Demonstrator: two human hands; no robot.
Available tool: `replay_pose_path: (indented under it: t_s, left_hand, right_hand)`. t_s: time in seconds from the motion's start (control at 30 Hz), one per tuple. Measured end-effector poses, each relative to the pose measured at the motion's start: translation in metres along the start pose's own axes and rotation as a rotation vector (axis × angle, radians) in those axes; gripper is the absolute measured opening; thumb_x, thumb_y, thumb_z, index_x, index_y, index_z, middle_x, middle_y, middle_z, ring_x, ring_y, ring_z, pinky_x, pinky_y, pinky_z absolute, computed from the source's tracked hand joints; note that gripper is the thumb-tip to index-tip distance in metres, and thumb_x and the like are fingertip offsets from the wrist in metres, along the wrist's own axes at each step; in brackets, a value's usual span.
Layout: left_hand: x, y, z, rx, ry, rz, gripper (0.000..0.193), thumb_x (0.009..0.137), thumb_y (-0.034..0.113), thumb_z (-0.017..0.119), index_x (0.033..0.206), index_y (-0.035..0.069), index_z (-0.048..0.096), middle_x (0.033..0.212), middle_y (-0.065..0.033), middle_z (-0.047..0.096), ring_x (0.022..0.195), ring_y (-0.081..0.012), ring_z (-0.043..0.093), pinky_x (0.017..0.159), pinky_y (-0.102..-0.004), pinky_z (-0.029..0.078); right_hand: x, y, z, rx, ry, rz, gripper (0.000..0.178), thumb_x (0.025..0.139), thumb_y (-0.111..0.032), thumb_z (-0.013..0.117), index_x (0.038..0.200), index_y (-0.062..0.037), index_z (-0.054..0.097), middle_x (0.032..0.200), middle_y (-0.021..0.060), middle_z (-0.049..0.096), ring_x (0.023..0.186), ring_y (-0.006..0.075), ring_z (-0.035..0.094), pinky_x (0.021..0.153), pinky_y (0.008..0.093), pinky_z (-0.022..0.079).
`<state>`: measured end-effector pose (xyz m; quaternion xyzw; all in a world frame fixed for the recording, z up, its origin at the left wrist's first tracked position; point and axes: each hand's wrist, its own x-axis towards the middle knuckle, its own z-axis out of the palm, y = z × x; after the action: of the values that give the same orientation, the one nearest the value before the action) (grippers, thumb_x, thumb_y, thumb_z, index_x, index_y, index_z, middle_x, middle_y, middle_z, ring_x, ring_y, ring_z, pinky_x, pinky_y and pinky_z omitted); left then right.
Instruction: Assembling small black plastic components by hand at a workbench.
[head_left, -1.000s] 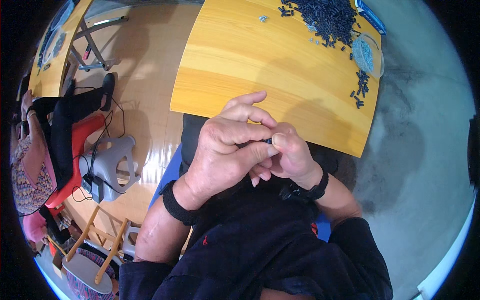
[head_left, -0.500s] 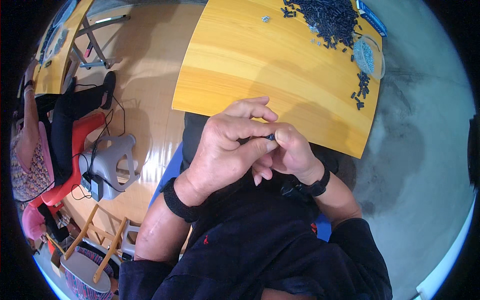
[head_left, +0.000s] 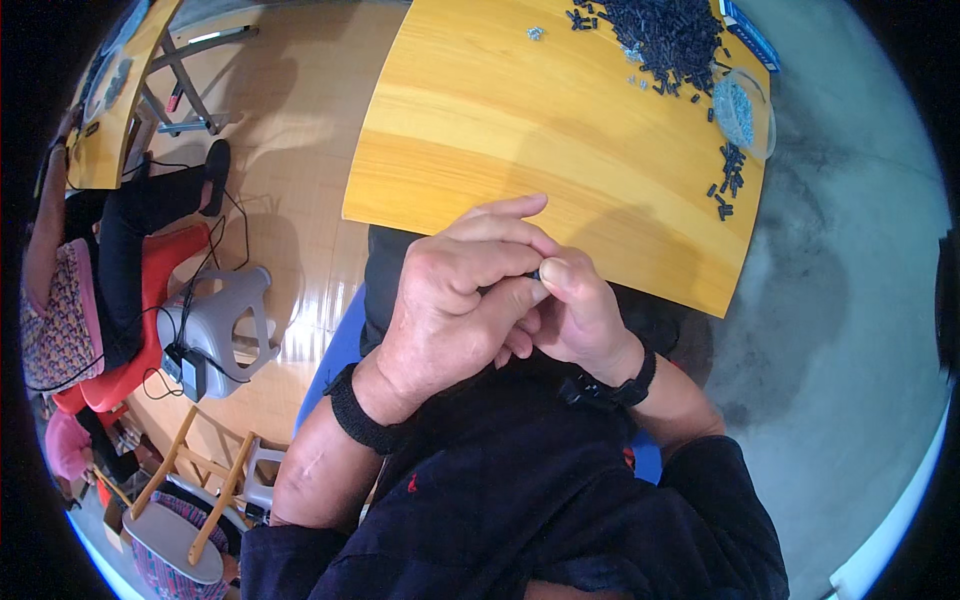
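Observation:
My left hand (head_left: 440,300) and my right hand (head_left: 585,315) meet over my lap, just off the near edge of the wooden table (head_left: 480,130). Between their thumbs and index fingers they pinch a small black piece (head_left: 536,274), mostly covered by the fingertips. On the table's far right lies a heap of small black tube-like pieces (head_left: 665,45). A clear container (head_left: 735,112) of small light-blue bits sits near the right edge, with more black pieces scattered below it. Tiny silvery parts (head_left: 535,33) lie in a little cluster to the heap's left.
A blue box (head_left: 750,38) rests at the table's far right corner. To the left, a person sits on a red chair (head_left: 165,280) beside a grey plastic stool (head_left: 220,320) with black cables and an adapter. A wooden-armed chair (head_left: 175,540) stands at lower left.
My fingertips have closed further over the black piece, so less of it shows. The right thumb has shifted slightly left, and the lower fingers of both hands have drawn closer together.

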<state>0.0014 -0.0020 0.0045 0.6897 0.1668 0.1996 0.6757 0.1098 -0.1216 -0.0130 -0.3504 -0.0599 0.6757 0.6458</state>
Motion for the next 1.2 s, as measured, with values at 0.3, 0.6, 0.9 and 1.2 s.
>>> replay_pose_path:
  t_s: [0.3, 0.6, 0.9, 1.2]
  left_hand:
    - [-0.004, -0.002, -0.001, -0.137, 0.054, -0.125, 0.016, 0.081, -0.003, 0.067, 0.097, 0.0, 0.07, 0.112, -0.0161, 0.066, 0.12, -0.0322, 0.056, 0.103, -0.0416, 0.044]
    - [-0.003, -0.007, -0.006, 0.047, 0.017, -0.043, 0.02, 0.081, -0.003, 0.069, 0.1, 0.002, 0.072, 0.125, -0.0168, 0.063, 0.129, -0.0316, 0.049, 0.109, -0.0442, 0.037]
    - [0.001, 0.001, -0.006, -0.042, -0.094, 0.004, 0.022, 0.077, -0.002, 0.07, 0.097, 0.004, 0.074, 0.12, -0.0153, 0.065, 0.131, -0.0354, 0.046, 0.112, -0.048, 0.031]
    - [0.0, -0.003, -0.008, -0.09, -0.132, -0.03, 0.021, 0.08, -0.001, 0.07, 0.099, 0.003, 0.074, 0.118, -0.0141, 0.067, 0.134, -0.0363, 0.043, 0.113, -0.0481, 0.03]
  right_hand:
    - [0.008, -0.014, -0.015, 0.126, -0.086, 0.22, 0.039, 0.096, -0.036, 0.048, 0.082, 0.0003, 0.055, 0.063, 0.0109, 0.056, 0.051, 0.0248, 0.059, 0.051, 0.0413, 0.057]
    - [0.011, -0.02, -0.019, -0.155, -0.103, 0.13, 0.042, 0.097, -0.036, 0.047, 0.091, 0.0041, 0.059, 0.064, 0.0114, 0.058, 0.054, 0.022, 0.061, 0.05, 0.0353, 0.055]
    - [0.007, -0.032, -0.022, -0.266, -0.26, 0.232, 0.042, 0.094, -0.035, 0.049, 0.096, 0.0065, 0.059, 0.062, 0.0084, 0.056, 0.05, 0.0172, 0.057, 0.049, 0.0291, 0.049]
    - [0.002, -0.026, -0.002, -0.424, -0.098, 0.133, 0.035, 0.093, -0.025, 0.044, 0.092, 0.0055, 0.061, 0.059, 0.0056, 0.052, 0.051, 0.0156, 0.055, 0.047, 0.0294, 0.048]
